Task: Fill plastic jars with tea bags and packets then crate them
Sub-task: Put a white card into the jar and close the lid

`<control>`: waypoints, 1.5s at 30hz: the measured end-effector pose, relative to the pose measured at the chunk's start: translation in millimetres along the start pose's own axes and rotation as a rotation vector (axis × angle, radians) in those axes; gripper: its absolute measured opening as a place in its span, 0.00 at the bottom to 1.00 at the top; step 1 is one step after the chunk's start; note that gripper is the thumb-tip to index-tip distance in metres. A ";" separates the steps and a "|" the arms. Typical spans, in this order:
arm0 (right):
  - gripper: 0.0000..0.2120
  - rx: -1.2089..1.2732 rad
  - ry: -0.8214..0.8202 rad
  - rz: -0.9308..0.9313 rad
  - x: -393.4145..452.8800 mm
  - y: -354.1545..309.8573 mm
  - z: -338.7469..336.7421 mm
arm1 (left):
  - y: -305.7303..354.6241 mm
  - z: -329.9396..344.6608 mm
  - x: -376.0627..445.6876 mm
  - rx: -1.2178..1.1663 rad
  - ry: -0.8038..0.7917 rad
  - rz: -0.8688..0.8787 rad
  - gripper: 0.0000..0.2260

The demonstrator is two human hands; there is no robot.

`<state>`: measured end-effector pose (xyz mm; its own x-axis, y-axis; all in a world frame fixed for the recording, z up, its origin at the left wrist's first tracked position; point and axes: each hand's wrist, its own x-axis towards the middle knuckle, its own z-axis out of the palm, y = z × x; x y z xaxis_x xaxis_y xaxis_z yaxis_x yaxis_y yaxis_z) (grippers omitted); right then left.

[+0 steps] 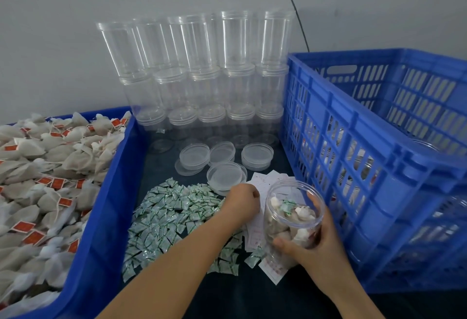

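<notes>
My right hand (312, 236) grips a clear plastic jar (293, 214) that stands open on the dark table, filled with tea bags and one green-white packet on top. My left hand (242, 201) lies with curled fingers on the white paper slips (262, 182) beside the jar; whether it pinches a slip is hidden. A pile of small green-white packets (177, 215) spreads out to the left of that hand. Loose clear lids (225, 174) lie just behind. The blue crate (379, 157) stands to the right, with filled jars seen through its slats.
A blue bin (111, 192) on the left is heaped with tea bags (45, 179) bearing red tags. Empty clear jars (202, 71) are stacked in rows against the back wall. A black cable (295, 8) runs down the wall.
</notes>
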<state>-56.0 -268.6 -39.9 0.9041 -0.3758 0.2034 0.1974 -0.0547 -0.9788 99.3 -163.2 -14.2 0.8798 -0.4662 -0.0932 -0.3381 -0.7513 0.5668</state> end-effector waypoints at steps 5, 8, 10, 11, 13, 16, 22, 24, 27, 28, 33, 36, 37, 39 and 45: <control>0.48 0.002 -0.004 0.008 -0.2 3.1 -1.1 | 6.2 6.3 1.9 0.072 -0.034 -0.006 0.05; 0.48 -0.003 -0.002 0.010 -0.7 2.8 -1.8 | 7.2 9.3 4.3 0.057 0.032 -0.016 0.04; 0.47 -0.009 -0.002 0.012 -1.0 2.7 -2.1 | 6.5 9.8 6.6 0.027 0.076 -0.033 0.07; 0.47 -0.013 -0.001 0.010 -1.2 2.8 -2.2 | 5.7 9.9 7.6 0.011 0.089 -0.037 0.09; 0.47 -0.019 -0.004 0.012 -1.3 2.4 -2.2 | 4.3 9.8 8.3 -0.017 0.106 -0.028 0.08; 0.47 -0.018 -0.009 0.018 -0.5 2.2 -2.2 | 3.0 8.8 7.8 -0.023 0.106 0.010 0.01; 0.48 -0.016 -0.011 0.008 -0.9 1.8 -2.0 | 2.6 8.0 6.7 0.034 0.128 0.072 0.06; 0.48 -0.015 -0.012 0.012 -0.8 1.7 -2.1 | 1.8 7.1 6.6 0.053 0.148 0.066 0.06; 0.47 -0.020 -0.015 0.015 -0.8 1.3 -2.3 | 0.8 2.0 6.4 0.037 0.173 0.054 0.03; 0.47 -0.022 -0.015 0.018 -0.6 1.3 -2.4 | 0.7 -1.3 6.6 0.030 0.179 0.052 0.03; 0.48 -0.042 -0.012 0.030 1.1 2.2 -2.6 | 2.2 -29.9 1.6 -0.165 0.211 0.017 0.05; 0.46 -0.060 -0.005 0.013 4.1 2.9 -1.9 | 7.4 -47.8 -8.7 -0.342 0.193 0.022 0.05; 0.46 -0.067 -0.002 0.009 5.2 3.5 -1.4 | 10.2 -53.0 -12.5 -0.389 0.192 0.031 0.05; 0.47 -0.080 0.001 0.004 7.5 5.0 -0.1 | 18.3 -62.9 -20.8 -0.523 0.191 0.054 0.03; 0.50 -0.098 -0.004 0.000 10.0 10.2 1.5 | 45.5 -73.2 -51.9 -0.832 0.057 0.105 0.02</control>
<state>-44.3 -271.5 -47.8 0.9056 -0.3724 0.2029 0.1592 -0.1450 -0.9765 62.8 -139.0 76.4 0.8806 -0.4733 0.0224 -0.0818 -0.1053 0.9911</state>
